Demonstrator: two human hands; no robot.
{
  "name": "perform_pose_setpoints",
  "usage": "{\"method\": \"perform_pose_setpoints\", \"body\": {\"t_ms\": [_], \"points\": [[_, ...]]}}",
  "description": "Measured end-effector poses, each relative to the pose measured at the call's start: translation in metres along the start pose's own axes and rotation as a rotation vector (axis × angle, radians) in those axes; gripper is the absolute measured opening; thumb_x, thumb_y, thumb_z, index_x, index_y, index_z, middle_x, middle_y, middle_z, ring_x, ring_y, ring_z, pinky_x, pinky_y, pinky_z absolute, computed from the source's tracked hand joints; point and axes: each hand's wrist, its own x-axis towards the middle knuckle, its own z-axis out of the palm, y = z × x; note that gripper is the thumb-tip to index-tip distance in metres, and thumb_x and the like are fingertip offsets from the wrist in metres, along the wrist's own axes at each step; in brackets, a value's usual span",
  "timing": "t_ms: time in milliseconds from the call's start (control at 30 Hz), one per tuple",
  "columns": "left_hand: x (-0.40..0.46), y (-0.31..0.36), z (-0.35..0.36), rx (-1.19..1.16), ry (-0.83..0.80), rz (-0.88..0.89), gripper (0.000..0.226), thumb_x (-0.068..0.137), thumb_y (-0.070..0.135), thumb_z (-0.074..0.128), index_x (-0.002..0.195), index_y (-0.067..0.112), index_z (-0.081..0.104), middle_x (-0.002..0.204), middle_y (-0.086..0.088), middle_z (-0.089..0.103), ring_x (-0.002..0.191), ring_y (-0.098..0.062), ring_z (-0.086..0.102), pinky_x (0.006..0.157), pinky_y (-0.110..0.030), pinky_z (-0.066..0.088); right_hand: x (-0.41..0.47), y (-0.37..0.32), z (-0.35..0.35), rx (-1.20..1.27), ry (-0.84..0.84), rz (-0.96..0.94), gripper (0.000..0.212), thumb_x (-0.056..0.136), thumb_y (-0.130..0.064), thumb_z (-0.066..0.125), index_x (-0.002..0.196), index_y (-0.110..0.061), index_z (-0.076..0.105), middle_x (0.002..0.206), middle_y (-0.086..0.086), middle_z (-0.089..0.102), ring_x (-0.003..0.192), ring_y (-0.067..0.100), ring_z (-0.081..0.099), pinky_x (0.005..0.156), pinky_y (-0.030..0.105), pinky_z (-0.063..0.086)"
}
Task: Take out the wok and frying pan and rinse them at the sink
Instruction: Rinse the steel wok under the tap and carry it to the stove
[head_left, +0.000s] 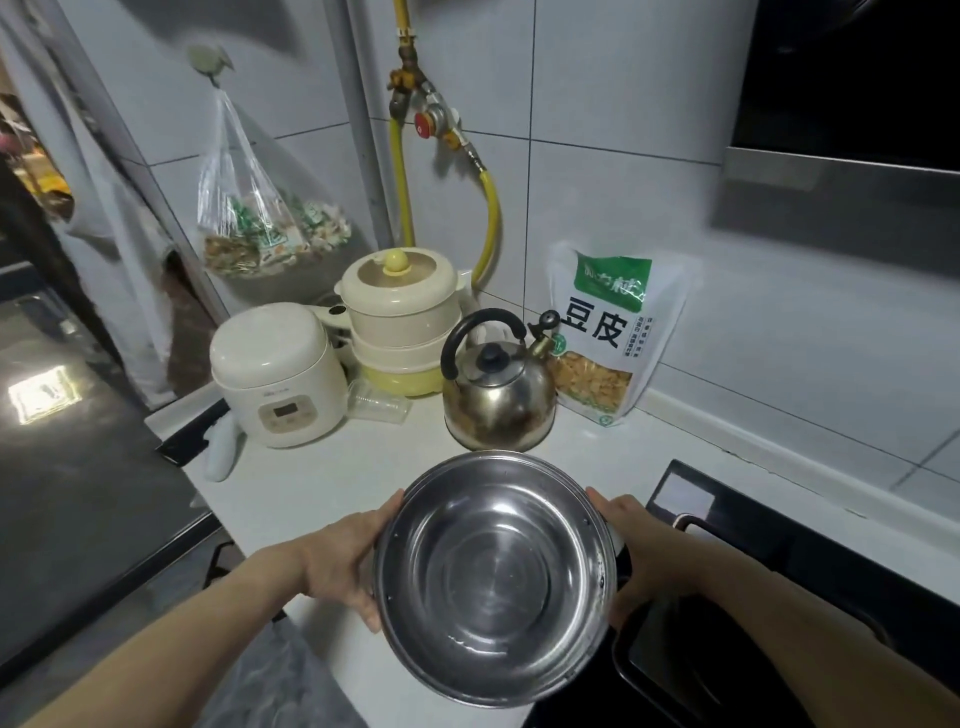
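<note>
Over the white counter (291, 483), just in front of the metal kettle (497, 395), both hands hold a round stainless-steel pan (493, 577) by its rim, its shiny inside facing up with a little water at the near side. Left hand (345, 561) grips the left edge and right hand (641, 551) the right edge, fingers curled beneath. Behind stand a cream rice cooker (278, 374), a stacked steamer pot (397, 317) and a bag of dried food (610, 332); a black stove (810, 551) lies to the right.
</note>
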Motion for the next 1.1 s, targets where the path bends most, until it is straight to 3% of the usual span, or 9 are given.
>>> {"method": "perform_pose_setpoints", "body": {"t_ms": [133,267,400,567,667,733,833,933,1100], "points": [[0.004,-0.009,0.001,0.026,-0.017,-0.027,0.152,0.045,0.063,0.087,0.144,0.038,-0.025,0.152,0.012,0.028,0.141,-0.005,0.024,0.117,-0.029,0.021,0.003,-0.001,0.0,-0.005,-0.017,0.007,0.14,0.051,-0.041,0.093,0.151,-0.036,-0.004,0.132,-0.01,0.024,0.132,0.014,0.031,0.109,0.028,0.037],[0.006,-0.013,-0.002,0.025,-0.026,-0.051,0.153,0.042,0.062,0.088,0.145,0.04,-0.023,0.15,0.012,0.03,0.14,-0.006,0.025,0.117,-0.032,0.023,0.007,0.003,0.003,-0.062,-0.024,0.05,0.154,0.039,-0.062,0.086,0.152,-0.036,-0.015,0.143,-0.008,0.023,0.135,0.015,0.034,0.111,0.034,0.038],[0.005,-0.016,-0.005,0.074,-0.026,-0.093,0.154,0.037,0.067,0.085,0.144,0.043,-0.022,0.145,0.008,0.036,0.136,-0.01,0.03,0.115,-0.034,0.026,0.012,0.006,0.008,-0.11,-0.008,0.036,0.158,0.029,-0.076,0.081,0.151,-0.038,-0.01,0.142,-0.01,0.028,0.134,0.013,0.036,0.109,0.039,0.04],[0.0,-0.02,-0.005,0.185,0.033,-0.093,0.136,0.043,0.076,0.076,0.143,0.046,-0.011,0.151,0.005,0.024,0.138,-0.015,0.022,0.117,-0.031,0.018,0.01,0.008,0.015,-0.181,0.046,0.021,0.127,0.032,-0.074,0.081,0.139,-0.045,0.019,0.128,-0.017,0.042,0.123,0.011,0.042,0.101,0.041,0.046],[-0.007,-0.011,-0.001,0.153,0.119,-0.054,0.126,0.049,0.082,0.067,0.147,0.038,0.001,0.156,0.006,0.013,0.144,-0.014,0.009,0.116,-0.022,0.006,-0.002,0.0,0.017,-0.213,0.136,-0.021,0.114,0.043,-0.072,0.079,0.14,-0.042,0.026,0.133,-0.024,0.037,0.13,0.012,0.039,0.105,0.041,0.044],[-0.012,-0.002,0.006,0.138,0.238,-0.009,0.118,0.06,0.084,0.059,0.151,0.03,0.006,0.157,0.009,0.007,0.146,-0.013,0.0,0.115,-0.021,0.001,-0.016,-0.009,0.017,-0.202,0.233,-0.042,0.118,0.061,-0.067,0.077,0.153,-0.025,0.016,0.154,-0.019,0.021,0.146,0.015,0.02,0.119,0.037,0.027],[-0.016,0.016,0.015,0.184,0.417,0.06,0.108,0.068,0.088,0.044,0.151,0.029,0.008,0.157,0.012,0.004,0.146,-0.011,-0.005,0.117,-0.025,0.001,-0.043,-0.014,0.021,-0.209,0.448,-0.018,0.112,0.078,-0.069,0.06,0.156,-0.022,-0.004,0.159,-0.014,-0.007,0.15,0.01,-0.001,0.117,0.023,0.005],[-0.021,0.032,0.017,0.156,0.487,0.091,0.098,0.07,0.088,0.04,0.148,0.037,0.007,0.156,0.016,0.004,0.146,-0.007,-0.004,0.118,-0.027,0.004,-0.075,-0.01,0.028,-0.178,0.563,0.003,0.104,0.08,-0.071,0.054,0.153,-0.032,-0.009,0.156,-0.018,-0.016,0.149,0.007,-0.005,0.118,0.027,0.005],[-0.031,0.056,0.015,0.084,0.527,0.148,0.094,0.073,0.083,0.045,0.149,0.037,0.012,0.157,0.014,0.012,0.146,-0.005,0.001,0.119,-0.031,0.01,-0.144,0.009,0.037,-0.158,0.687,0.099,0.101,0.08,-0.062,0.065,0.145,-0.043,-0.011,0.158,-0.021,-0.008,0.147,0.001,0.0,0.12,0.029,0.017]]}}
